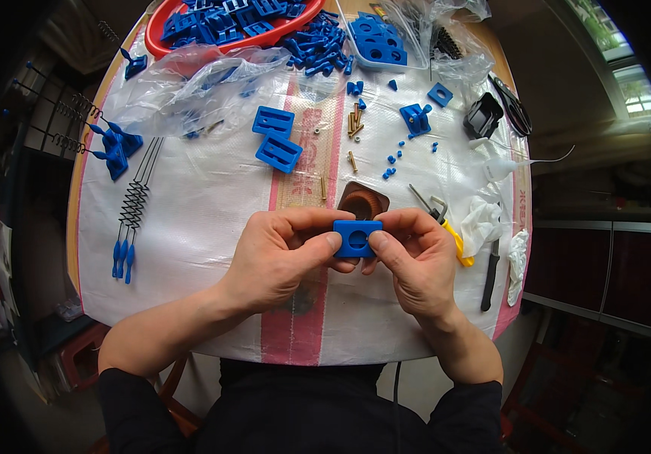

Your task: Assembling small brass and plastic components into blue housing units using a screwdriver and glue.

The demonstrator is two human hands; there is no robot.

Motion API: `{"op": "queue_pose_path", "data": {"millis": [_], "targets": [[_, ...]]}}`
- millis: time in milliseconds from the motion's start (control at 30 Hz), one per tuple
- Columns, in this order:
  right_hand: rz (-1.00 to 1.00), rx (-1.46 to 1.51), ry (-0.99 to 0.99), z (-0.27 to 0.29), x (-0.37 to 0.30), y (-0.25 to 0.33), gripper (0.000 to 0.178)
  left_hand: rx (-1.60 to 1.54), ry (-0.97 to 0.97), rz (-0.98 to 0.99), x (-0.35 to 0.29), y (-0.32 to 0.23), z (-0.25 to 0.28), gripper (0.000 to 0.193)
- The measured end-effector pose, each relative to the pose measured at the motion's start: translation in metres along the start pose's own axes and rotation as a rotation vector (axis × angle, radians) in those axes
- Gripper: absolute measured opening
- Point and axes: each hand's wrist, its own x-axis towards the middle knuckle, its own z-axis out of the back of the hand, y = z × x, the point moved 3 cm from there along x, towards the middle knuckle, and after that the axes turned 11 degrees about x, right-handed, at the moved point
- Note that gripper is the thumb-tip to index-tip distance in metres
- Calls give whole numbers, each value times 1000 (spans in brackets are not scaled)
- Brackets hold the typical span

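Over a table (pixel 74 227), in from the middle of its near edge, the left hand (pixel 276 257) and right hand (pixel 418 261) are pinching one blue rectangular plastic block (pixel 357 228) by its ends, thumbs on top beside a round opening. One brown square-cornered holder (pixel 363 188) is sitting just beyond, partly hidden by fingers. Two slotted blue plates (pixel 278 152) are lying farther off, leftward. Toward the right edge, a yellow-handled tool (pixel 460 247), a black-handled knife (pixel 488 284) and two crumpled white wads (pixel 481 225) are crowding the woven white sheet (pixel 197 227). Three coiled, blue-ended black wires (pixel 134 203) are resting near the left edge. Toward the far edge, crinkled clear film (pixel 216 82) is spreading before a heaped red basin (pixel 157 38).
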Motion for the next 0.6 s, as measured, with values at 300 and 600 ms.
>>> {"op": "queue_pose_path", "data": {"millis": [300, 600], "targets": [[10, 10, -8, 0, -2, 1, 20, -70, 13, 39, 1, 1, -2, 35], [17, 13, -5, -2, -1, 2, 20, -65, 12, 21, 1, 0, -2, 35]]}}
